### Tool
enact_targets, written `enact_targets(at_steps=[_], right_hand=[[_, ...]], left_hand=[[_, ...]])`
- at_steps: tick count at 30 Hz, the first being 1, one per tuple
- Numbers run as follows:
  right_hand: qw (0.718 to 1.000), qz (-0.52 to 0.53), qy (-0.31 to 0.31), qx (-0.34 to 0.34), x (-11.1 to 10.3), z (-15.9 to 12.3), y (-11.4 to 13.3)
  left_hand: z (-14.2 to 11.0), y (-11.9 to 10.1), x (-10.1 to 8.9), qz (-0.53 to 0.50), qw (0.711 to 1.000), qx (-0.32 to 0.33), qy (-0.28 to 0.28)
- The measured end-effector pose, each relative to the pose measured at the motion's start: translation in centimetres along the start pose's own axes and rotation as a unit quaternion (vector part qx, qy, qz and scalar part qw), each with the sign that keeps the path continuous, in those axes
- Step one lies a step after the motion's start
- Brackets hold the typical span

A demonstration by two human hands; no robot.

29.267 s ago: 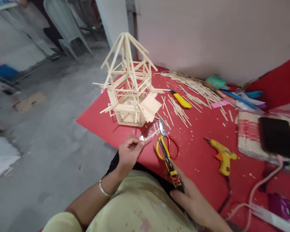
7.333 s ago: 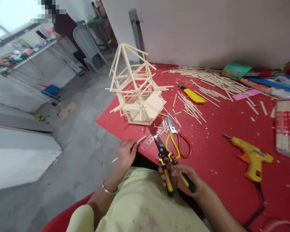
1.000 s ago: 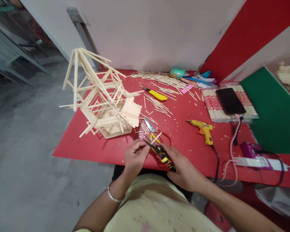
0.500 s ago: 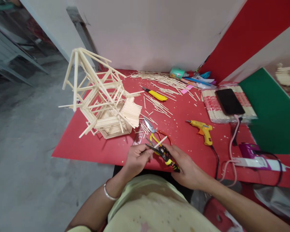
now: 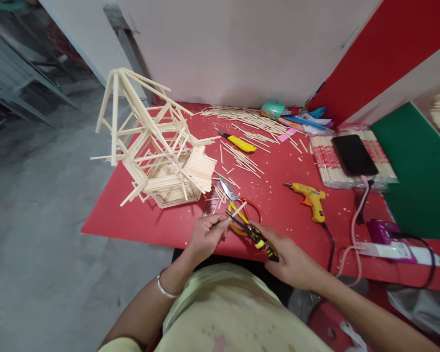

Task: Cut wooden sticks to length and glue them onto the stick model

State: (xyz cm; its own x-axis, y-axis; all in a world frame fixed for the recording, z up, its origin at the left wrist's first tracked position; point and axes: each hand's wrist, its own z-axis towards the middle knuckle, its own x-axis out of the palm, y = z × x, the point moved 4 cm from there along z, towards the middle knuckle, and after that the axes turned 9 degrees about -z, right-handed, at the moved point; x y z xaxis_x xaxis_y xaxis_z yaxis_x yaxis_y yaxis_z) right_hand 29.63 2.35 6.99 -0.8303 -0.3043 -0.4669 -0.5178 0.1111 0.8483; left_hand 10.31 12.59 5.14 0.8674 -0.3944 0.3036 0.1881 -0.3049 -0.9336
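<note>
My right hand is wrapped round the black and yellow handles of the cutting snips. Between finger and thumb, my left hand pinches a short pale wooden stick, which slants up to the right across the narrow snip blades. Just beyond lie scissors with red and yellow handles on the red tabletop. To the left of them stands an open framework of wooden sticks with a peaked top.
A yellow utility knife lies near loose sticks. To the right are a yellow glue gun, a phone on packaged sticks, and a white power strip with cables. A wall backs the table.
The snip blades have come closer together at the stick. My right hand and the snips sit slightly further right and lower. The whole view has shifted a little.
</note>
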Motion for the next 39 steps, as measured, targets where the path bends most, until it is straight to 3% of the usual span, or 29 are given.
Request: enact_targets(at_steps=[2, 4, 6, 8, 11, 13, 17, 20, 23, 27, 31, 36, 39], right_hand=[[0.977, 0.190, 0.085, 0.047, 1.3, -0.3, -0.3], [0.888, 0.420, 0.162, 0.099, 2.4, -0.3, -0.4], [0.788, 0.578, 0.168, 0.133, 2.7, 0.4, -0.7], [0.748, 0.632, 0.134, 0.152, 2.1, 1.8, -1.3], [0.735, 0.643, 0.119, 0.176, 1.2, 3.9, -2.3], [0.727, 0.648, 0.132, 0.183, 0.9, 4.7, -2.5], [0.721, 0.642, 0.211, 0.155, 1.4, 4.5, -1.7], [0.713, 0.612, 0.301, 0.161, 3.0, 4.1, -1.1], [0.684, 0.597, 0.369, 0.200, 5.7, 4.3, -1.0], [0.663, 0.607, 0.381, 0.217, 8.4, 5.1, -1.3], [0.657, 0.616, 0.381, 0.208, 8.9, 5.1, -1.2], [0.668, 0.625, 0.357, 0.190, 8.7, 4.5, -1.3], [0.666, 0.626, 0.358, 0.191, 8.9, 4.1, -2.0]], left_hand=[[0.0, 0.1, -0.1, -0.007, 1.000, 0.015, 0.016], [-0.1, 0.4, -0.4, -0.025, 0.999, 0.014, 0.021], [0.0, 0.4, -0.9, 0.007, 1.000, 0.024, 0.003], [-0.1, -0.2, -1.9, 0.103, 0.991, 0.073, -0.038], [-0.9, -1.3, -4.0, 0.279, 0.938, 0.177, -0.108], [-2.0, -1.4, -5.7, 0.354, 0.899, 0.208, -0.151], [-5.1, 0.6, -8.4, 0.411, 0.872, 0.179, -0.198], [-7.3, 2.3, -9.2, 0.421, 0.853, 0.165, -0.259], [-8.5, 3.3, -9.0, 0.449, 0.814, 0.171, -0.328], [-8.7, 3.9, -7.5, 0.480, 0.794, 0.177, -0.329], [-8.7, 4.2, -6.7, 0.488, 0.780, 0.195, -0.341], [-9.2, 4.9, -6.7, 0.524, 0.739, 0.184, -0.380], [-9.4, 5.3, -6.6, 0.511, 0.750, 0.160, -0.389]])
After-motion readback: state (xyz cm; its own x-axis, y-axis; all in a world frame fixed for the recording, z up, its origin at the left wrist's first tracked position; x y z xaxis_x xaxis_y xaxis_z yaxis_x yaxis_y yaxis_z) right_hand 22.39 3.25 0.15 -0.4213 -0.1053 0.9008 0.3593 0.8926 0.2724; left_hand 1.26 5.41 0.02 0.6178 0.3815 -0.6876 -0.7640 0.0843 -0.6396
